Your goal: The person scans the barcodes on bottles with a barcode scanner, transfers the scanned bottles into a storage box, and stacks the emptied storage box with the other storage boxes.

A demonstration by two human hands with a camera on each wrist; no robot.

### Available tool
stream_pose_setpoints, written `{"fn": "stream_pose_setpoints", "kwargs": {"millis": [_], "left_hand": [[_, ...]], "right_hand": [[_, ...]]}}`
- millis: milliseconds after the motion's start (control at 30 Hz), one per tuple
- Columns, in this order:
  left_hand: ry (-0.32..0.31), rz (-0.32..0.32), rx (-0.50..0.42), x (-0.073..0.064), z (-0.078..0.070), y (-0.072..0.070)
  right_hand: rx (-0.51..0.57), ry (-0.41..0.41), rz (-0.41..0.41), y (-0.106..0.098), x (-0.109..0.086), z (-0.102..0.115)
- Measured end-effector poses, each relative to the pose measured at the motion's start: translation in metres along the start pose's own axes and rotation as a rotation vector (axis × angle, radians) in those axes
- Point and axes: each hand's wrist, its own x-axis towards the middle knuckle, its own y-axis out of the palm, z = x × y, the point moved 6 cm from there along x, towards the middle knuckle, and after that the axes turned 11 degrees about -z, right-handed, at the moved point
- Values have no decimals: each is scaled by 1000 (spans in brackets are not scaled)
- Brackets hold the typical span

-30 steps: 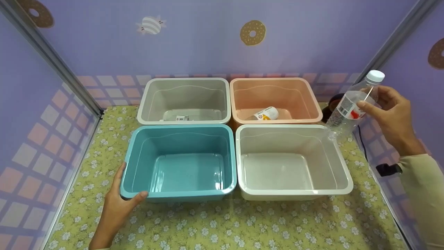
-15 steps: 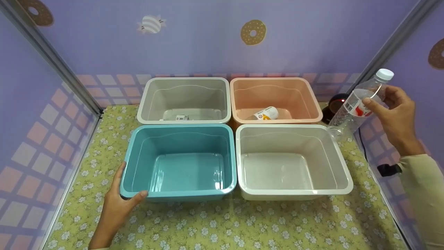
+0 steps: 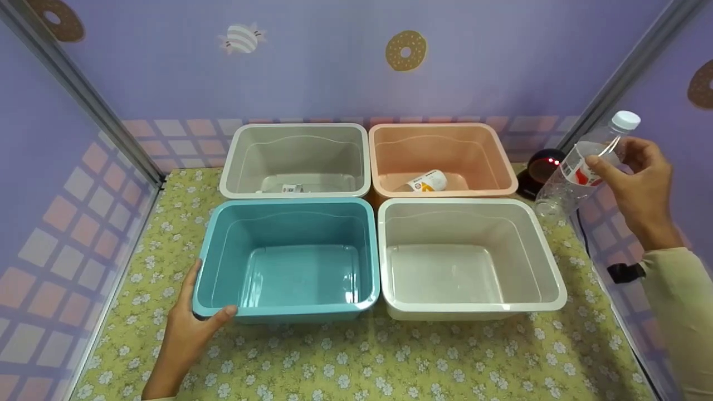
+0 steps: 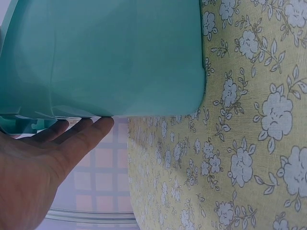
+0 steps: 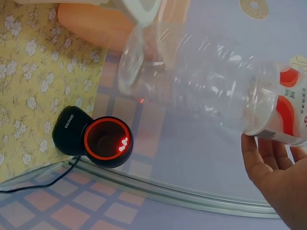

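My right hand grips a clear plastic bottle with a white cap and a red-and-white label, thumb on the near side. It is tilted, cap up to the right, base toward a black desktop barcode scanner. Red lights glow in the scanner's round window in the right wrist view. At the front left corner of a teal basin, my left hand rests with the thumb on the front rim. Its nearly straight fingers touch the basin's outer side in the left wrist view.
Right of the teal basin stands a white basin. Behind them are a grey basin with a small white item inside and an orange basin holding a labelled bottle. A black cable runs from the scanner. Purple walls enclose the flowered tabletop.
The right hand has shifted the bottle to the right, so more of the scanner shows, and red lights now appear in it. The left hand has stayed on the teal basin.
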Motion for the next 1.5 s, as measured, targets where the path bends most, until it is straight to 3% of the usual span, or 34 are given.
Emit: {"fn": "stream_pose_setpoints", "kwargs": {"millis": [133, 567, 1000, 1500], "left_hand": [[1, -2, 2, 0, 0, 0], [-2, -3, -10, 0, 1, 0], [-11, -3, -31, -1, 0, 1], [1, -12, -21, -1, 0, 0]], "right_hand": [[-92, 11, 2, 0, -1, -3], [-177, 86, 31, 3, -6, -31], [-229, 107, -13, 4, -8, -62], [-324, 82, 1, 11, -11, -93]]}}
